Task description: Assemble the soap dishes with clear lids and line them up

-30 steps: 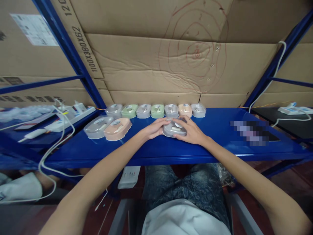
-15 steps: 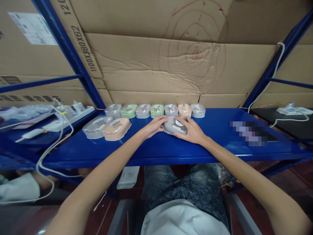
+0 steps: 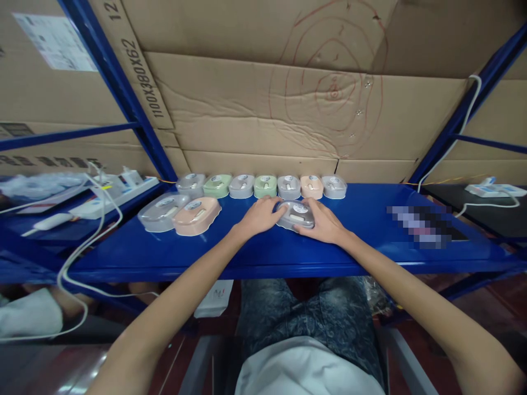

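Note:
A grey plastic box with a clear lid sits on the blue shelf top in front of me, a round label and a pale clip on its lid. My left hand grips its left side, thumb at the lid's edge. Around its right side curve the fingers of my right hand, the thumb toward the near edge. Behind it stands a row of similar boxes in grey, green and peach, among them a green box and a peach box.
To the left, a larger-looking peach box touches a grey box. A pixelated dark item lies at the right. White cables hang past the left end, near a power strip. Cardboard closes the back.
My left hand has shifted its hold, bringing the thumb up onto the box's left edge. The box stays between both hands, turned slightly.

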`<move>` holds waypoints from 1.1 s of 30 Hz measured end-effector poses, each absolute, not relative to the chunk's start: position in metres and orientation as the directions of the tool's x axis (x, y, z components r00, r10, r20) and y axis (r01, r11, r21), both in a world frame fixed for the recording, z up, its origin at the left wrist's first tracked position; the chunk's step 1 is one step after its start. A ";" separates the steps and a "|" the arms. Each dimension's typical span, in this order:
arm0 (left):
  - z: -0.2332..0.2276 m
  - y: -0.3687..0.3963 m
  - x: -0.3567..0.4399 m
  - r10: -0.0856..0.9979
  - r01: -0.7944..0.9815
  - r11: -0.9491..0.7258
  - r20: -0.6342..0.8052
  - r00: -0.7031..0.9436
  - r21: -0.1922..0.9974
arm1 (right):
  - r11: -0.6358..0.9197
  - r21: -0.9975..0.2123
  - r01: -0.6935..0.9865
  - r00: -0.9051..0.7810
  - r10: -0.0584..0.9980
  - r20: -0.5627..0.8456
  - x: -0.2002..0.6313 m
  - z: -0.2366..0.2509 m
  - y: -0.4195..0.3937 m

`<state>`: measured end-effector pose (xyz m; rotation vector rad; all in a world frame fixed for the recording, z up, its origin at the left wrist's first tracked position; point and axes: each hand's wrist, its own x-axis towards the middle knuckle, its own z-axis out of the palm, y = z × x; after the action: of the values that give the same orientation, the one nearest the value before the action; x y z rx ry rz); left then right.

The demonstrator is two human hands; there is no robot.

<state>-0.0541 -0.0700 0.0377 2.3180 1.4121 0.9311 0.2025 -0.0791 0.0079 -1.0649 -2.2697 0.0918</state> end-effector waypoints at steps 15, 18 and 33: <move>0.042 -0.129 -0.032 0.698 0.722 -0.668 0.490 0.523 0.181 | 0.731 -0.319 0.603 -0.553 0.672 0.494 0.205 0.007 -0.080; 0.040 -0.127 -0.039 0.747 0.803 -0.575 0.498 0.440 0.154 | 0.721 -0.342 0.603 -0.560 0.688 0.462 0.207 0.005 -0.078; 0.040 -0.138 -0.115 0.784 0.933 -0.353 0.521 0.339 -0.075 | 0.726 -0.327 0.605 -0.583 0.684 0.438 0.207 0.007 -0.077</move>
<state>-0.1145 -0.1380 0.0397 2.8476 1.9224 0.7241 0.2075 -0.0773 0.0067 -0.9764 -2.3827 0.1920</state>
